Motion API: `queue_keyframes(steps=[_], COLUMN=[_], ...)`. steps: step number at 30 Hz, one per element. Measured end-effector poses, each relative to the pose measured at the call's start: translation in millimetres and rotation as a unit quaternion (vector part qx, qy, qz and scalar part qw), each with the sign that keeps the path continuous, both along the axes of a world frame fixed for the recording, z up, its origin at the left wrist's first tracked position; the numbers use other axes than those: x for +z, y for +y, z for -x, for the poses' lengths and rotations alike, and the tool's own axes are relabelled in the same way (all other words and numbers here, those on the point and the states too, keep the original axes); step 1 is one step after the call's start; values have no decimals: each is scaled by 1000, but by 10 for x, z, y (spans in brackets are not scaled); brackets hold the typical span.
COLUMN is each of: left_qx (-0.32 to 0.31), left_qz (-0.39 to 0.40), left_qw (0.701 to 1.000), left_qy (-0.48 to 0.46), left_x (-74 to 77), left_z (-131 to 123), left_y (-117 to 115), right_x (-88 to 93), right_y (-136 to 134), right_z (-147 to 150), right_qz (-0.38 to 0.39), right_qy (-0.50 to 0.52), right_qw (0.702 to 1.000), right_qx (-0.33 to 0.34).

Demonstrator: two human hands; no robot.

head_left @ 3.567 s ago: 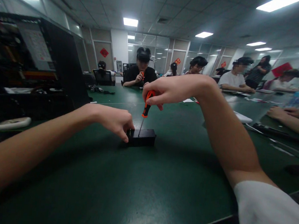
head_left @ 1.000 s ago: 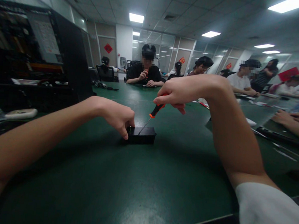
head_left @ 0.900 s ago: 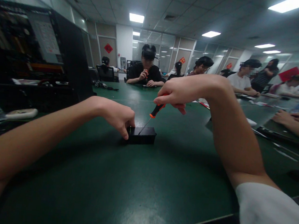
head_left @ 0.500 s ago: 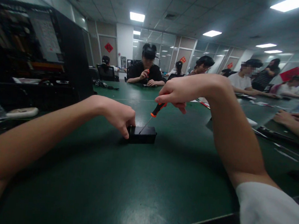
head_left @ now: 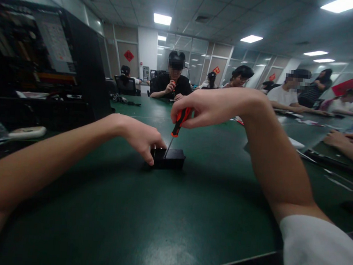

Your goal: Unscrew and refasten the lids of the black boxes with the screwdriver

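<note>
A small black rectangular box [head_left: 174, 160] lies on the green tabletop [head_left: 144, 212] in front of me. My left hand [head_left: 143, 141] grips its left end, thumb on the near side and fingers over the far side. Above and to the right, my right hand [head_left: 193, 109] is closed around the orange-and-black handle of a screwdriver [head_left: 181, 122]. The screwdriver slants slightly, its thin shaft running down to the top of the box. What its tip touches there is too small to make out.
On the left stands an open black computer case [head_left: 90, 63]. A white oblong object [head_left: 27, 132] lies in front of it. Another person [head_left: 172, 80] sits across the table, and a co-worker's hands [head_left: 336, 138] rest at the right. Dark cables [head_left: 123, 100] lie at the far left.
My right hand has shifted left and its grip has turned, bringing the screwdriver more upright. The fingers of my left hand reach a little farther over the box.
</note>
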State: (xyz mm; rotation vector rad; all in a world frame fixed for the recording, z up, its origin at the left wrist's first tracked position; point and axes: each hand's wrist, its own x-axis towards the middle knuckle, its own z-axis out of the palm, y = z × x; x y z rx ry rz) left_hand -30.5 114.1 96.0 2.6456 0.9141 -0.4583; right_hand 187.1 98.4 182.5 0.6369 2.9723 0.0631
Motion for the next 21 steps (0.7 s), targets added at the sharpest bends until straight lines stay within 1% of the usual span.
queue_keyframes(steps=[3, 5, 7, 9, 10, 12, 14, 16, 18, 19, 21], left_qx=[-32, -15, 6, 21, 30, 53, 91, 144, 213, 236, 251], left_qz=[36, 50, 88, 117, 117, 111, 98, 62, 22, 7, -5], left_qw=[997, 988, 971, 957, 954, 948, 935, 913, 887, 876, 864], left_qy=[-68, -148, -224, -263, -273, -293, -328, -377, -409, -421, -435], left_x=[-191, -363, -517, -613, -640, -669, -707, -777, -866, -907, -963], left_z=[-74, -131, -174, -190, -188, -168, -140, -117, -105, -103, -105], left_y=[100, 171, 219, 228, 213, 144, 33, -94, -204, -244, -293], right_x=[-48, -76, -91, -94, -93, -93, -95, -102, -111, -115, -119], right_y=[3, 22, 41, 52, 54, 50, 39, 24, 8, 0, -15], right_z=[53, 76, 82, 75, 70, 66, 71, 85, 103, 111, 126], right_qz=[-5, -2, -5, -6, -4, 2, 4, 3, -1, -1, 1], right_qy=[12, 26, 44, 54, 55, 54, 60, 67, 72, 74, 77], right_qw=[1000, 999, 997, 995, 995, 997, 997, 995, 992, 992, 993], right_qx=[24, 36, 65, 86, 83, 57, 42, 68, 99, 102, 88])
